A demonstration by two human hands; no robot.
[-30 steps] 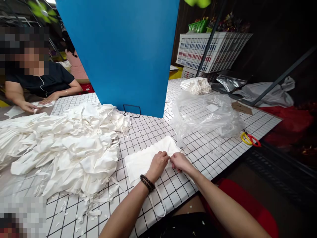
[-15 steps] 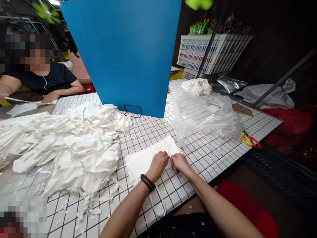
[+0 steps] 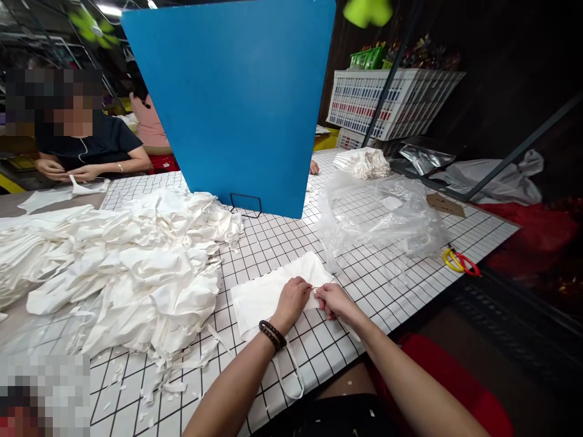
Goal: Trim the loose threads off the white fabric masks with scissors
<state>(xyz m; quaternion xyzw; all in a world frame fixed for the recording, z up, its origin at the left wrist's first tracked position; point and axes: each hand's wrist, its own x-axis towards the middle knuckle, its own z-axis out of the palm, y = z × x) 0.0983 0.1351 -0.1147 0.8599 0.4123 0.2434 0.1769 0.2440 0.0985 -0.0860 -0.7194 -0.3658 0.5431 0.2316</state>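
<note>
— Where was the cloth piece (image 3: 268, 295) when you looked?

— Flat on the gridded table (image 3: 401, 285), lower centre of the frame. My left hand (image 3: 294, 299) and right hand (image 3: 331, 299) both pinched its right edge, fingertips nearly meeting.

— Anything nearby?

— A heap of white fabric (image 3: 136, 267) at left, a blue board (image 3: 237, 103) above, clear plastic (image 3: 378, 212) and scissors (image 3: 461, 262) at right.

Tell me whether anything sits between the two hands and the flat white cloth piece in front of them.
Nothing visible does. The left hand and right hand both rest directly on the white cloth piece, fingers pinched at its near edge. The cloth pile and plastic bag lie off to either side.
</note>
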